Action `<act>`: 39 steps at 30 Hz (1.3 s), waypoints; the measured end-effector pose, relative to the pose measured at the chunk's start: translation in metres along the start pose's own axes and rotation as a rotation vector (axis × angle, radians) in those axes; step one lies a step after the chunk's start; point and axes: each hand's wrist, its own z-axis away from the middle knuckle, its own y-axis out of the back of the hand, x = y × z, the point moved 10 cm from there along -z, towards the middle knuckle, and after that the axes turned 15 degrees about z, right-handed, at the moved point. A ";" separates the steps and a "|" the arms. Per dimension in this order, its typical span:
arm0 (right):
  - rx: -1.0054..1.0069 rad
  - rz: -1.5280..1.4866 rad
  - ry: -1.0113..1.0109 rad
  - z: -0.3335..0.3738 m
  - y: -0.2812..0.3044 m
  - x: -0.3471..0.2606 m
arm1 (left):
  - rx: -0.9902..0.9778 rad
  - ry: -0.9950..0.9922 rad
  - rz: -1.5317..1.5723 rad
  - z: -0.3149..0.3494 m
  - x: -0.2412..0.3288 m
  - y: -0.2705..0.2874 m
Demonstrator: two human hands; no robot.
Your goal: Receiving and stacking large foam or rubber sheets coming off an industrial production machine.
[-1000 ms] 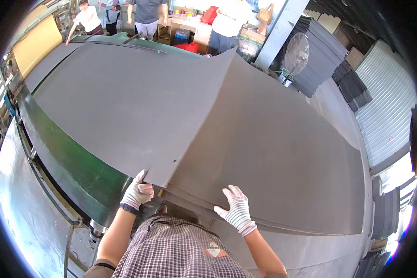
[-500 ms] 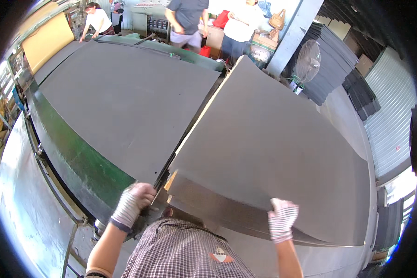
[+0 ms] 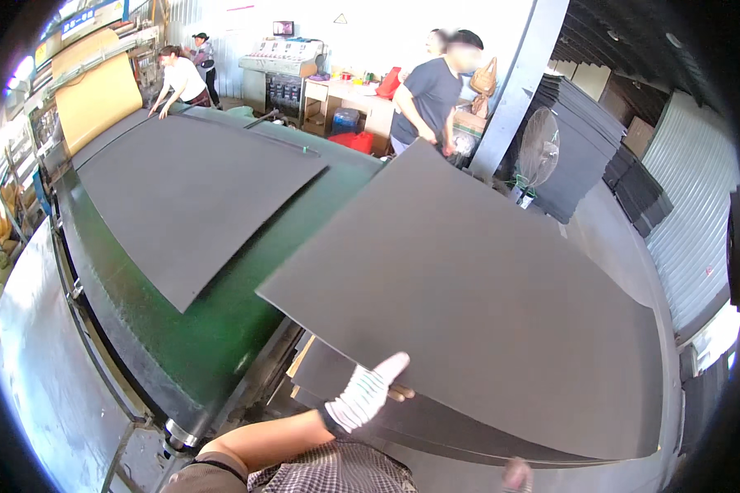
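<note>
My gloved left hand (image 3: 366, 398) grips the near edge of a large dark grey sheet (image 3: 469, 287), thumb on top and fingers under it. The sheet slants over a stack of similar dark sheets (image 3: 337, 380), and its left corner hangs over the end of the green conveyor belt (image 3: 247, 345). At the lower edge of the view, my right hand (image 3: 516, 475) is blurred and partly cut off, near the stack's front side; its fingers cannot be made out. Another dark grey sheet (image 3: 197, 197) lies on the belt to the left.
A co-worker in a dark shirt (image 3: 429, 99) stands by the sheet's far corner. Another person in white (image 3: 181, 80) leans over the belt's far end. A fan (image 3: 541, 146), a blue-grey post (image 3: 522, 74) and stacked dark sheets (image 3: 580, 140) stand at the right. A metal panel (image 3: 49, 353) borders the left.
My left hand has moved right from the belt's corner onto the sheet's edge; my right hand has dropped lower. The sheet's left corner now overhangs the belt, and green belt shows between both sheets.
</note>
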 end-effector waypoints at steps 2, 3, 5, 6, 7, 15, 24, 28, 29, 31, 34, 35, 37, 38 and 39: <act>0.094 -0.178 -0.377 -0.020 0.050 0.057 | 0.064 -0.181 -0.030 0.010 0.054 0.020; 0.111 -0.379 -0.572 -0.036 0.088 0.157 | 0.049 -0.297 -0.040 0.014 0.077 0.028; 0.241 -0.591 -0.827 -0.041 0.139 0.260 | 0.209 -0.523 -0.305 0.026 0.137 0.059; 0.274 -0.564 -0.826 -0.040 0.139 0.245 | 0.309 -0.567 -0.245 0.036 0.161 0.086; 0.299 -0.568 -0.830 -0.040 0.133 0.232 | 0.408 -0.617 -0.184 0.054 0.188 0.114; -0.095 -0.774 -0.768 -0.034 -0.045 0.150 | 0.706 -0.837 0.456 0.168 0.232 0.345; -1.116 -1.048 -0.870 0.138 -0.247 -0.083 | 0.229 0.071 0.594 0.070 -0.077 0.174; -1.029 -0.650 -0.374 0.081 -0.202 -0.125 | 0.324 0.185 0.509 0.067 -0.088 0.124; -0.828 -0.844 -0.571 0.064 -0.189 -0.090 | 0.357 0.116 0.420 0.066 -0.073 0.124; -0.409 -0.392 -0.458 -0.001 -0.117 -0.055 | 0.405 0.024 0.342 0.067 -0.049 0.131; -0.151 -0.845 -0.746 -0.058 -0.057 0.049 | 0.284 -0.036 0.543 0.069 -0.029 0.126; -0.158 -0.842 -0.737 -0.072 -0.045 0.065 | 0.282 -0.042 0.552 0.069 -0.024 0.131; 0.008 -0.753 -0.762 -0.090 -0.011 0.117 | 0.275 -0.071 0.695 0.067 -0.017 0.145; 0.007 -0.749 -0.757 -0.094 -0.006 0.111 | 0.354 -0.255 0.351 0.071 0.014 0.148; 0.092 -0.622 -0.589 -0.106 0.018 0.095 | 0.431 -0.131 0.636 0.073 0.018 0.150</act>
